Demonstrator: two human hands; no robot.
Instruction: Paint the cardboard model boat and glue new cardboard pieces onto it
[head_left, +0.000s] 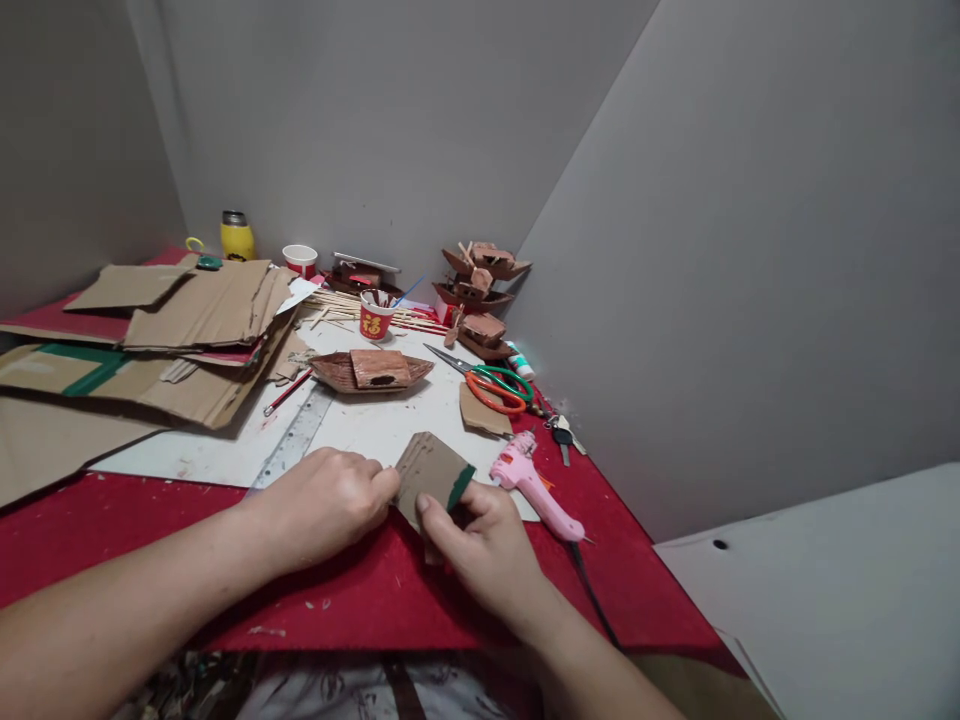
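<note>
A small piece of brown cardboard (433,470) with a dark green strip on its right edge is held up between my hands, over the front of the table. My right hand (484,540) grips it from the right, thumb flat on its face and fingers behind. Closed at the left edge of the piece, my left hand (330,500) pinches that side; its fingertips are partly hidden. Beyond the hands a brown model boat (371,370) with a curved roof rests on the white sheet (360,430). A pink glue gun (536,485) lies right of my right hand.
Scissors (487,385) with green and orange handles lie on a cardboard scrap (484,412). A ruler (292,440) and pencil (288,392) are left of the boat. Stacked cardboard (202,310) fills the left. Behind stand a red paper cup (376,318), sticks (337,306) and more model boats (484,280).
</note>
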